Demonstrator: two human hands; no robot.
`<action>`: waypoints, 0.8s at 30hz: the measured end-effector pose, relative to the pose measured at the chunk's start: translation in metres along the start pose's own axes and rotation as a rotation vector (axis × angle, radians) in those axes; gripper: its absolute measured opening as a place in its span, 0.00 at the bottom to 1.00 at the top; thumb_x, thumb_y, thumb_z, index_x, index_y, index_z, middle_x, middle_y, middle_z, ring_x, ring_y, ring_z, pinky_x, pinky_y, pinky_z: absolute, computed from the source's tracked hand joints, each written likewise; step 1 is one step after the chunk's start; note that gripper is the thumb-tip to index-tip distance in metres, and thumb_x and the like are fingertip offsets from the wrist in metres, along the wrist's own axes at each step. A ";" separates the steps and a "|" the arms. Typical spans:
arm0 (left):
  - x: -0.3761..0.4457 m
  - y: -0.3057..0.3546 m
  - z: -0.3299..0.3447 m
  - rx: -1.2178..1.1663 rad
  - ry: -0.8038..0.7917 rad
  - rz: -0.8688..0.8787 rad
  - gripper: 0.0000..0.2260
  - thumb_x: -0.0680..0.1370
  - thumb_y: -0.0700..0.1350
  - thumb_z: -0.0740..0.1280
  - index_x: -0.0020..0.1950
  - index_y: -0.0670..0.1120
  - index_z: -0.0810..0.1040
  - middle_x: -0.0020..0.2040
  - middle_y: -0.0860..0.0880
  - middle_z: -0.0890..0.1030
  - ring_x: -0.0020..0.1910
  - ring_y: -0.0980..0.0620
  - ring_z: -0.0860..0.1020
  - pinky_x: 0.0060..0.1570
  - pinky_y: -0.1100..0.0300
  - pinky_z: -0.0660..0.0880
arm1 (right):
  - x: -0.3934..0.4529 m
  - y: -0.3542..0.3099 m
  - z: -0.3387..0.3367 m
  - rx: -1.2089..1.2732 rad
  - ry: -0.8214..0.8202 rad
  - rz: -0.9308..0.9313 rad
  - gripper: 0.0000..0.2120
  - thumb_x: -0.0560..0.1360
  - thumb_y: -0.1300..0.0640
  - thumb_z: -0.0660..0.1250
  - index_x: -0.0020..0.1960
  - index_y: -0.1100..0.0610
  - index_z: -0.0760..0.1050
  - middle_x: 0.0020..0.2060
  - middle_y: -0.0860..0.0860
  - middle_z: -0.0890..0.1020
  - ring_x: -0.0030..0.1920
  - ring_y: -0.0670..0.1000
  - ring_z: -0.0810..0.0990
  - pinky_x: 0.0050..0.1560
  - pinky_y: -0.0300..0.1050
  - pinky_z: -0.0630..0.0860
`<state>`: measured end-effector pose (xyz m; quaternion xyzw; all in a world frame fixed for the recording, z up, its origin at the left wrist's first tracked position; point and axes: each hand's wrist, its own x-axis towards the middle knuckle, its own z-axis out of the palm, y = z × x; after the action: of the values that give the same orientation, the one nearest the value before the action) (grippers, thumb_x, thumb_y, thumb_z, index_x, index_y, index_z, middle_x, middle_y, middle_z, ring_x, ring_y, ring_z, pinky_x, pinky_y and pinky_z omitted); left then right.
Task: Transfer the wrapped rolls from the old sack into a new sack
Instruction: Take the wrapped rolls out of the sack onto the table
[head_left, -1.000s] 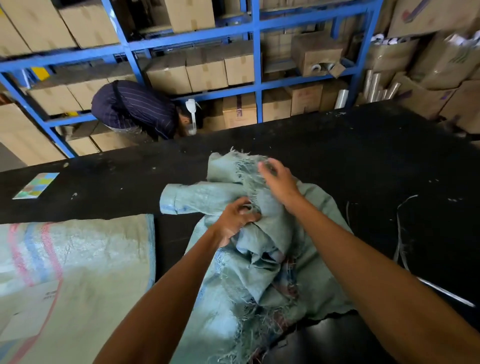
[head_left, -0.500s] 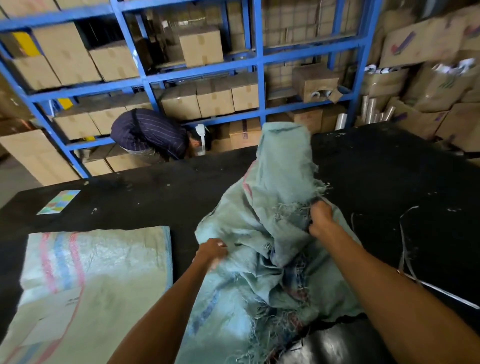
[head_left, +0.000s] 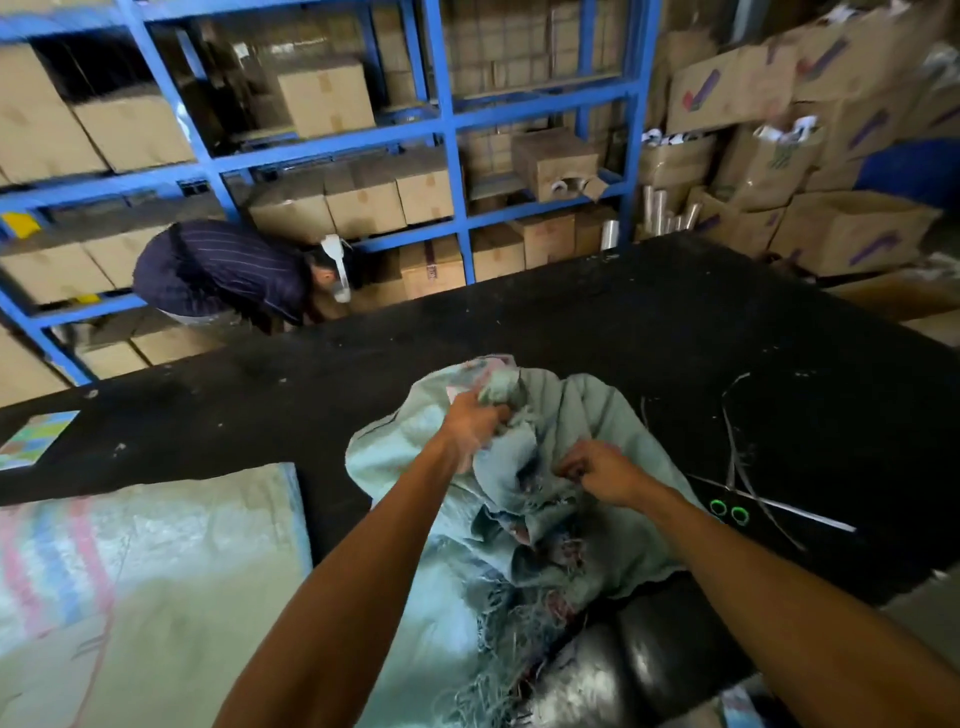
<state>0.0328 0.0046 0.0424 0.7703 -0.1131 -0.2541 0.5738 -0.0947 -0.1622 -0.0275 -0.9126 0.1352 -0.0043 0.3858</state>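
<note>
Old sack (head_left: 597, 415) — soft, floppy, frayed | left hand (head_left: 475, 426) grips bunched cloth | right hand (head_left: 597, 470) pinches torn edge — hold thick folds

One view only: head camera, worn on my head, wide-angle. Faces forward and steeply down over my forearms onto the black desk (head_left: 649, 332). Close range: my arms enter from the bottom edge. Upper frame reaches the blue shelving (head_left: 441, 130) with cartons beyond the desk's far edge. Straight lines bow near the borders.
</note>
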 end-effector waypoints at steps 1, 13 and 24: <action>-0.004 -0.005 0.003 -0.021 -0.070 -0.029 0.12 0.74 0.34 0.69 0.57 0.40 0.82 0.47 0.41 0.85 0.43 0.46 0.83 0.53 0.45 0.81 | 0.002 -0.006 -0.010 0.110 0.112 0.033 0.19 0.73 0.74 0.61 0.45 0.54 0.83 0.45 0.50 0.82 0.48 0.49 0.81 0.51 0.36 0.75; -0.035 -0.006 -0.020 -0.280 -0.282 -0.098 0.10 0.81 0.41 0.66 0.62 0.42 0.78 0.53 0.42 0.85 0.49 0.46 0.85 0.45 0.56 0.82 | 0.064 -0.064 -0.023 0.882 -0.017 0.186 0.11 0.76 0.65 0.69 0.58 0.61 0.79 0.52 0.58 0.84 0.52 0.56 0.84 0.56 0.50 0.81; -0.007 -0.049 -0.124 0.694 0.590 -0.335 0.33 0.74 0.53 0.72 0.72 0.41 0.62 0.68 0.35 0.67 0.67 0.33 0.70 0.63 0.39 0.72 | 0.073 -0.073 -0.059 1.425 0.330 0.553 0.09 0.76 0.70 0.56 0.44 0.65 0.75 0.48 0.62 0.80 0.45 0.58 0.80 0.53 0.54 0.81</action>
<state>0.0858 0.1255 0.0240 0.9631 0.1018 -0.0610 0.2416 -0.0137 -0.1733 0.0581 -0.3654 0.3780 -0.1293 0.8408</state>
